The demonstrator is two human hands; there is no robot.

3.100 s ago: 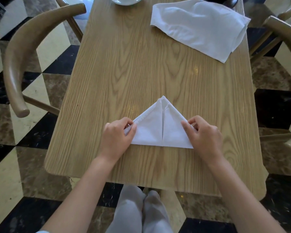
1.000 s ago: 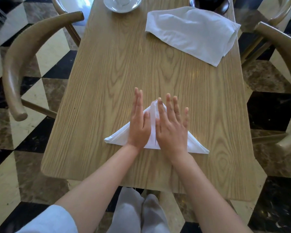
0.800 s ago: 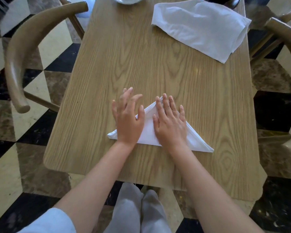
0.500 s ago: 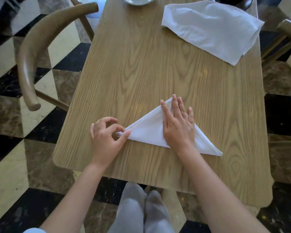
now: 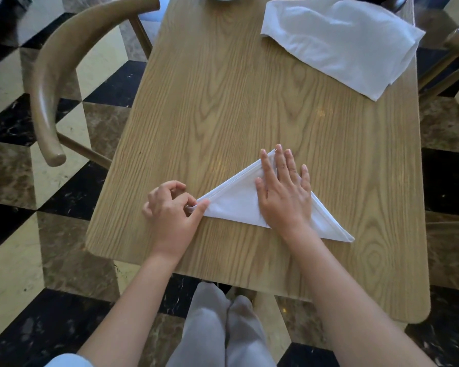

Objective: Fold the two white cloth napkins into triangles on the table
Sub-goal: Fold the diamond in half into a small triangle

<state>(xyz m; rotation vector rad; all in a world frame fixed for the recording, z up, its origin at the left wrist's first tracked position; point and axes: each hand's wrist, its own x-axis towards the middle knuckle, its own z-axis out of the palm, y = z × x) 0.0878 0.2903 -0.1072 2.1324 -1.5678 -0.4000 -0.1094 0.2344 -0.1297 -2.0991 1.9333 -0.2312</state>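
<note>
Near the table's [image 5: 223, 88] front edge, the left corner of the folded napkin [image 5: 236, 205] is pinched by the left hand [image 5: 170, 210], fingers curled. The triangle's long edge runs left to right, dipping toward the right corner; its apex points to the far edge. The right hand [image 5: 284, 194] is pressed flat on it, fingers straight. The second napkin [image 5: 342, 41] lies rumpled at the far right corner.

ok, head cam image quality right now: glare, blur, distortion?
Head view: sharp on both hands, left hand and right hand; faint sheen on the table; wide-angle bowing curves the table edges; far napkin bright but its creases readable.
</note>
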